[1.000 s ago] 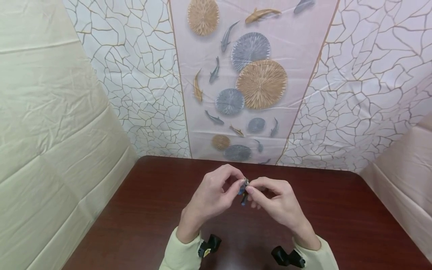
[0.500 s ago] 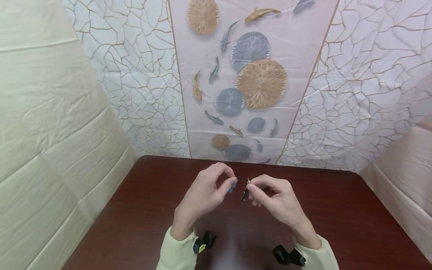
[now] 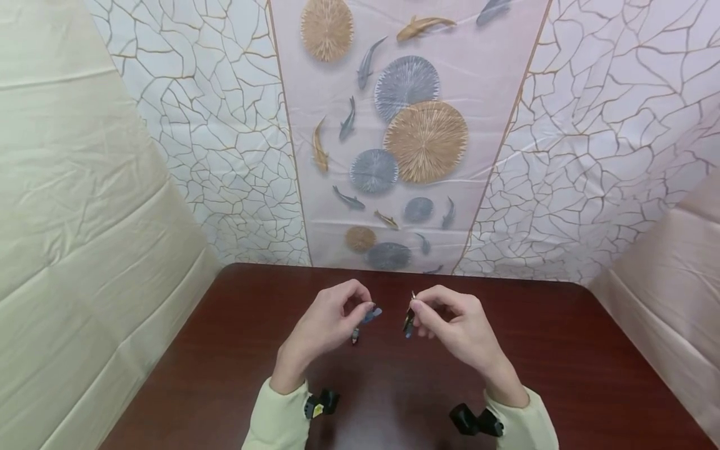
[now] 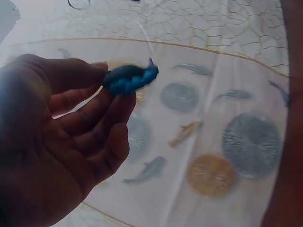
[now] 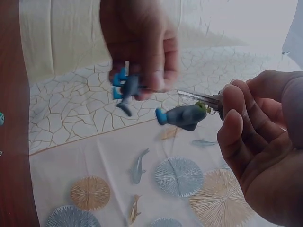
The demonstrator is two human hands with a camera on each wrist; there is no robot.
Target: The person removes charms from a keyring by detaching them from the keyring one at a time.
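- The left hand point(image 3: 326, 322) is hovering above the brown surface point(image 3: 562, 362), thumb and forefinger curled and pinching a small blue charm point(image 3: 371, 314).
- In the left wrist view that charm point(image 4: 130, 78) is sitting between the thumb tip and the forefinger, sticking out past them, with the other fingers curled loosely beneath.
- The right hand point(image 3: 458, 331) is hovering just beside the left one, a small gap lying between the two, its thumb and forefinger pinching a metal key point(image 5: 199, 97).
- A second, grey-blue charm point(image 5: 182, 116) is hanging at the near end of the key, just off the right fingertips; in the head view it is showing as a dark bit point(image 3: 409, 320) dangling under those fingertips.
- Both pieces are being held in the air over the middle of the surface, apart from each other.
- Pale sleeves point(image 3: 275, 419) are covering both wrists.
- A patterned cloth with fish and round discs point(image 3: 394, 125) is hanging behind the surface.
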